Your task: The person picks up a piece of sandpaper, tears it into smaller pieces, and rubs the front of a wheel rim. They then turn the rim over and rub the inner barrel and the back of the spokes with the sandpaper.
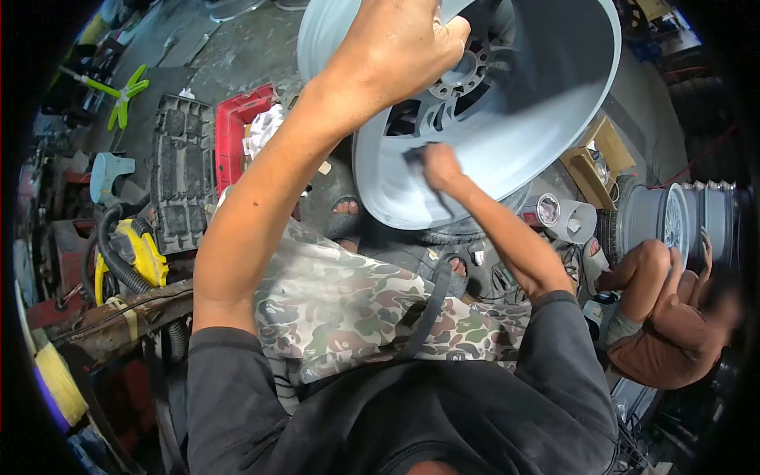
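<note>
A large grey wheel rim stands tilted in front of me in the head view, its spokes and hub facing inward. My left hand is up at the top, closed with the thumb pressed in, over the rim's upper part; what its fingers hold is hidden. Lower down, my right hand is closed on a dark pad that lies against the pale inner surface of the rim. Motion blurs the right hand and the pad. Below the rim, part of a tire shows.
At the right, a co-worker crouches beside more rims. An open cardboard box and a white bucket stand right of the rim. Left are a red crate, a black plastic panel and a yellow machine.
</note>
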Demonstrator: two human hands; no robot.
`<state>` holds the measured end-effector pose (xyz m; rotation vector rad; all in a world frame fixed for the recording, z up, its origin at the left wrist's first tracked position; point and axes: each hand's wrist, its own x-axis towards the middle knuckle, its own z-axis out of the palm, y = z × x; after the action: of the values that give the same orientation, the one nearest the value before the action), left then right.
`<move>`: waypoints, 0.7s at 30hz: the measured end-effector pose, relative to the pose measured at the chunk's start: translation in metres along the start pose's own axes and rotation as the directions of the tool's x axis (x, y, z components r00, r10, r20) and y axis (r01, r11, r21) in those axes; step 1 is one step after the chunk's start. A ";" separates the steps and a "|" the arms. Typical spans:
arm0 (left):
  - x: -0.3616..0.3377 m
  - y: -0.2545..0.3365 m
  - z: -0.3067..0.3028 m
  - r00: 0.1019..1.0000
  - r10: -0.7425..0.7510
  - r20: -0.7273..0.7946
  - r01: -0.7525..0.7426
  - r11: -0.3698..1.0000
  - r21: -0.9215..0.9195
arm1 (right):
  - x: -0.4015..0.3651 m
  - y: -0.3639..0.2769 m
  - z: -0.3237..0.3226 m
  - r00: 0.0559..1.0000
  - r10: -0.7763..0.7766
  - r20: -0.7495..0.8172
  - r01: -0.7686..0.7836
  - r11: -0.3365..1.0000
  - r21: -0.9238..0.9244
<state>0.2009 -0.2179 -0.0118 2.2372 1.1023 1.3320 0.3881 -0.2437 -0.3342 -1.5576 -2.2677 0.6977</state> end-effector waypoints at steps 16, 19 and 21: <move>-0.002 0.004 -0.001 0.998 -0.044 0.038 0.044 0.999 -0.013 | 0.003 -0.070 -0.007 0.998 -0.053 -0.027 0.055 0.994 0.093; -0.002 0.004 -0.002 1.000 -0.004 0.020 0.005 0.999 -0.049 | 0.008 -0.190 -0.115 0.937 0.057 -0.344 0.166 0.793 0.585; -0.002 0.001 -0.003 0.973 0.197 -0.119 -0.200 0.980 -0.019 | 0.004 -0.214 -0.150 0.919 0.233 -0.317 0.073 0.691 0.719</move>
<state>0.1980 -0.2202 -0.0104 2.3227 0.9062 1.5664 0.2946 -0.2697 -0.0916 -1.2411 -1.3619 1.0370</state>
